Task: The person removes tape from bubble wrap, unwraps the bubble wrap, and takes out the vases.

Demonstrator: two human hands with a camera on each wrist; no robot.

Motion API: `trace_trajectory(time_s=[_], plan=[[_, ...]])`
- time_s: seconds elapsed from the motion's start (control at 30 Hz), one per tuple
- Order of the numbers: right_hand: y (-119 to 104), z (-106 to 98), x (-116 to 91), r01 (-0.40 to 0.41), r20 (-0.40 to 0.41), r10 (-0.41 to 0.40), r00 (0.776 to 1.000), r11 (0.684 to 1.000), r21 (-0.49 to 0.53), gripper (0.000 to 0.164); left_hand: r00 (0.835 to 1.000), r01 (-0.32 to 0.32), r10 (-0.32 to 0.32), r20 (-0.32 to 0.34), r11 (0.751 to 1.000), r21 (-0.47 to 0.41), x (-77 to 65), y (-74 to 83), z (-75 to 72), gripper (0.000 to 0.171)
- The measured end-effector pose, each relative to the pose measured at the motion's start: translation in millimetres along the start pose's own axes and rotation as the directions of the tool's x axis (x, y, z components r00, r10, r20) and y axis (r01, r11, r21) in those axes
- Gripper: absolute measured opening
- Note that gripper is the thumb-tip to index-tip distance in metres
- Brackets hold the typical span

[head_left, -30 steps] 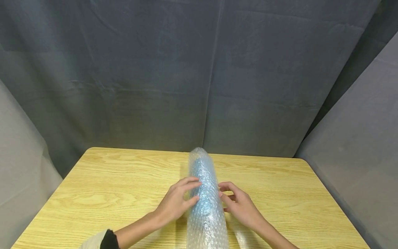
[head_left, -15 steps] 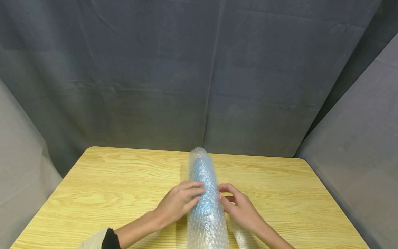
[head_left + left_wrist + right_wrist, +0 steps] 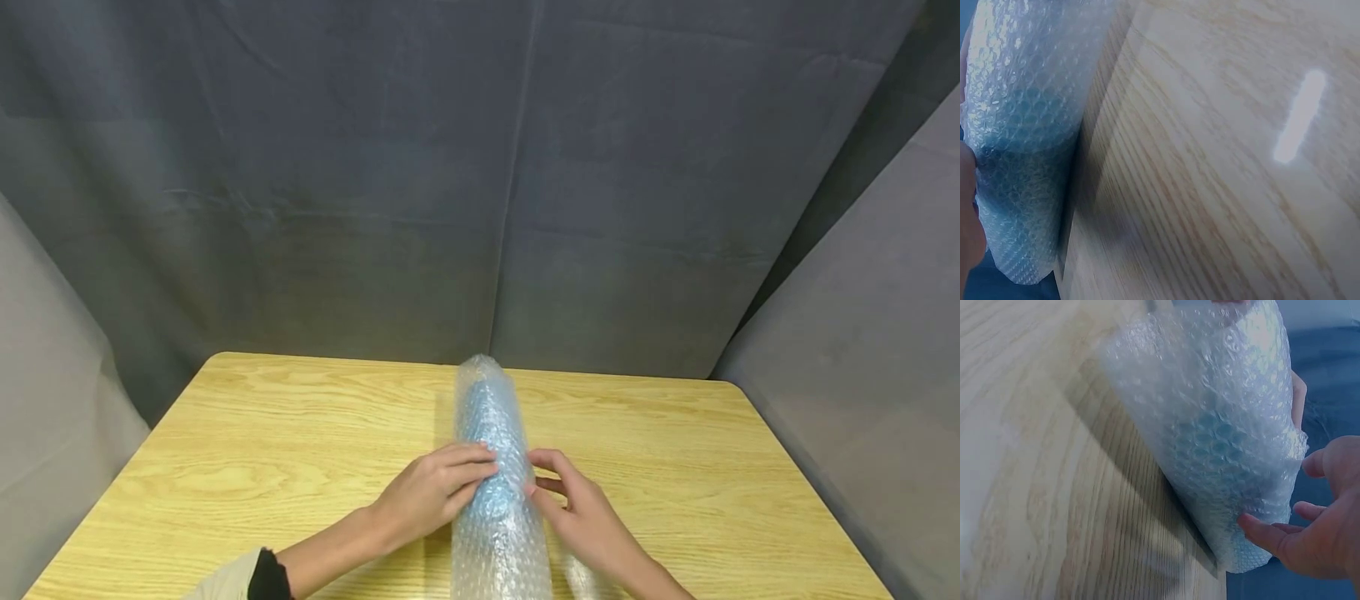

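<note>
A long roll of bubble wrap [image 3: 498, 542] lies lengthwise on the table, pointing away from me. Something light blue shows through the clear layers, its kind hidden by the wrap. My left hand [image 3: 435, 493] rests on the roll's upper left side, fingers laid over the top. On the opposite side my right hand [image 3: 588, 517] has its thumb and fingers spread apart, fingertips right at the wrap. In the right wrist view, one finger of the right hand [image 3: 1325, 525] reaches along the wrap's side. Only a sliver of the left hand [image 3: 969, 215] shows in the left wrist view.
The wood-grain table [image 3: 247, 442] extends to both sides of the roll. A dark grey curtain [image 3: 360, 200] hangs behind its far edge, with lighter cloth panels [image 3: 862, 358] to the left and right.
My left fingers have shifted slightly right and towards me over the roll, and lie closer together. My right hand has slid slightly towards me along the side. The roll stays in place.
</note>
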State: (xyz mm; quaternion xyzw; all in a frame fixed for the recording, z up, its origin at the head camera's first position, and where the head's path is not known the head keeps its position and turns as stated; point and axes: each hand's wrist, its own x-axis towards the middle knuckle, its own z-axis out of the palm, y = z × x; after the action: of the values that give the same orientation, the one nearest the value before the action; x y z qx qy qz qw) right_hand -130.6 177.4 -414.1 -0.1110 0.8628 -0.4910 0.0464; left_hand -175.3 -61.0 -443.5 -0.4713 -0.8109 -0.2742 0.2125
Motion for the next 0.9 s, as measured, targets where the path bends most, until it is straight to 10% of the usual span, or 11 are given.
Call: trace_trajectory(time_s=[0.43,0.67,0.9], plan=[[-10,9,-21,0.069,0.015,-0.067,0.998,0.987,-0.142,0.055,0.999,-0.049,0.049,0.007,0.999,0.016,-1.7,-4.4,1.1,0.031],[-8,21,-30,0.236,-0.058,-0.287,0.956,0.874,-0.424,0.059,0.998,-0.061,0.06,0.016,0.998,0.035,-1.1,-4.3,-0.2,0.033],[-13,26,-35,0.214,-0.08,-0.3,0.951,0.82,-0.53,0.073,0.997,-0.077,0.076,0.024,0.996,0.05,-0.2,-5.0,-0.7,0.033]])
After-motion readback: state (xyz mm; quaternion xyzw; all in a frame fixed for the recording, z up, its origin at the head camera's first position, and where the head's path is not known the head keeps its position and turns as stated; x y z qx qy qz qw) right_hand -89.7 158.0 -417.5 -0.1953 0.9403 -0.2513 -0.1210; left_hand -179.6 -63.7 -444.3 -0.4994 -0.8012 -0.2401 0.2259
